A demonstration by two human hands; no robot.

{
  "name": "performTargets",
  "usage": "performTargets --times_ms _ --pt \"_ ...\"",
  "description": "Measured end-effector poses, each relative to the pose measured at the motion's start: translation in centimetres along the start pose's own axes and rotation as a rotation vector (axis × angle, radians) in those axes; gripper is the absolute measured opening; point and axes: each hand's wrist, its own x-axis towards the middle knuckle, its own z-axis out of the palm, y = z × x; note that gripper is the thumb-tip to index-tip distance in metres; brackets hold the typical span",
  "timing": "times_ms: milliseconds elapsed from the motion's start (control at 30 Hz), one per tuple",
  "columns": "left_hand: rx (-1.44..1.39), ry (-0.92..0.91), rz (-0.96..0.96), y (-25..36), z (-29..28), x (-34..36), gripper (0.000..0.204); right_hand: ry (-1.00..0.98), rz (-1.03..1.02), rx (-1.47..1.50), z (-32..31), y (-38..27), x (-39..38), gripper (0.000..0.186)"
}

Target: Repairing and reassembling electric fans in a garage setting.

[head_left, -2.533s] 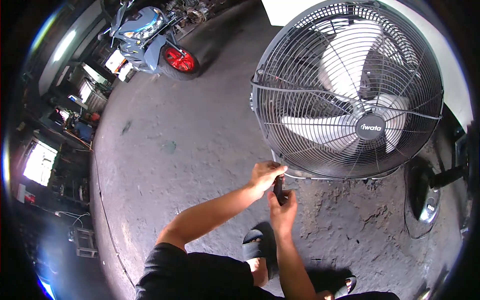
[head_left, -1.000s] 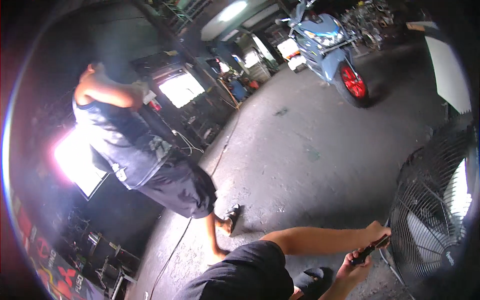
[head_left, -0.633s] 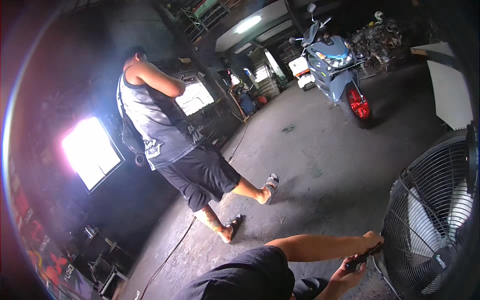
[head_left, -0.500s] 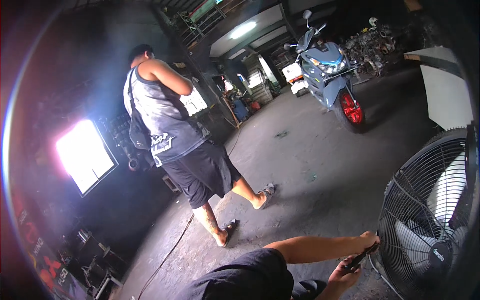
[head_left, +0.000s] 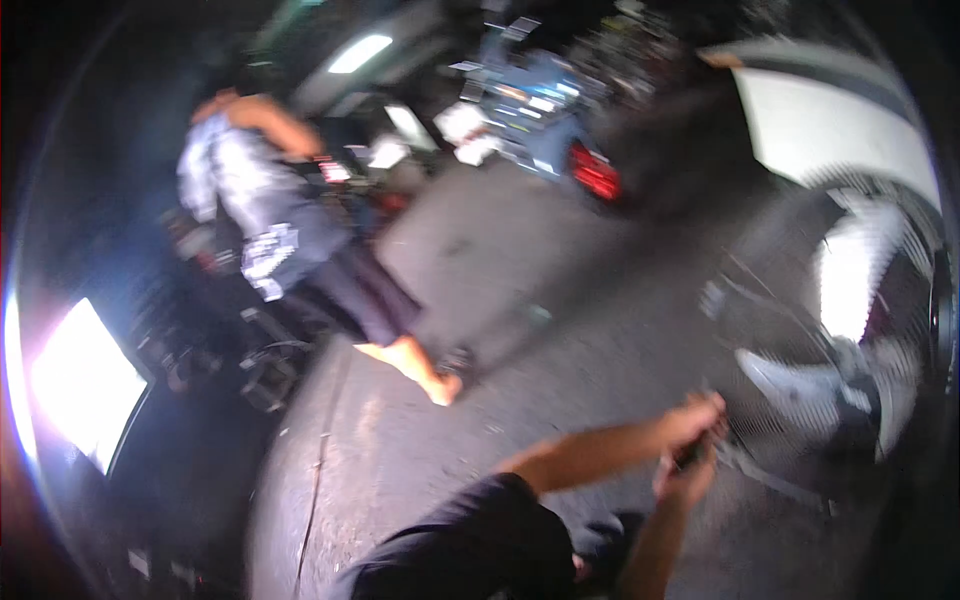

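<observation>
Blurred by motion, both my hands are close together at the lower right, beside the big black fan (head_left: 790, 370). My right hand (head_left: 685, 480) is closed around a small dark elongated object (head_left: 690, 455); its kind is too smeared to make out. Just above, my left hand (head_left: 695, 418) is closed at the upper end of that object, its fingers pressed together. What the left fingertips hold is hidden. The fan has a round wire guard and pale blades, and stands just to the right of my hands.
A person (head_left: 290, 230) in a grey tank top and dark shorts stands on the left. A grey-blue scooter (head_left: 545, 125) with a red front wheel is parked farther back. A cable (head_left: 315, 480) runs along the concrete floor (head_left: 480, 290). A white panel (head_left: 820, 120) stands behind the fan.
The view has swung, so the scooter, person and fan sit farther left and the picture is blurred. My hands stay together at the dark object, beside the fan.
</observation>
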Motion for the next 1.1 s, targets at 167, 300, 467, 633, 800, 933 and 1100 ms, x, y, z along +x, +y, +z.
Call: performTargets --times_ms 167,300,467,633,800,933,1100 --pt "-0.146 0.315 -0.412 1.1 -5.3 0.8 0.03 0.149 0.206 0.293 1.3 4.1 -1.6 0.007" --pt "-0.143 0.268 -0.455 1.5 -2.9 1.2 0.024 0.308 0.138 0.113 1.6 1.6 -1.7 0.033" --pt "-0.175 0.255 -0.453 1.4 -2.5 0.4 0.025 0.308 0.101 0.028 1.1 1.8 -3.8 0.031" --pt "-0.238 0.252 -0.413 1.6 -1.4 -0.8 0.024 0.322 -0.01 -0.141 0.1 1.2 -5.5 0.029" --pt "-0.024 0.206 -0.377 -3.0 0.2 -1.8 0.018 0.418 -0.331 -0.32 -0.9 -0.5 -6.7 0.023" --pt "-0.314 -0.271 -0.511 -10.5 3.6 -4.6 0.019 0.323 -0.628 -0.57 -0.2 -2.6 -7.7 0.029" --pt "0.492 -0.702 -0.416 -17.3 11.1 -4.4 0.02 0.225 -0.679 -0.624 0.9 -7.7 -10.2 0.038"
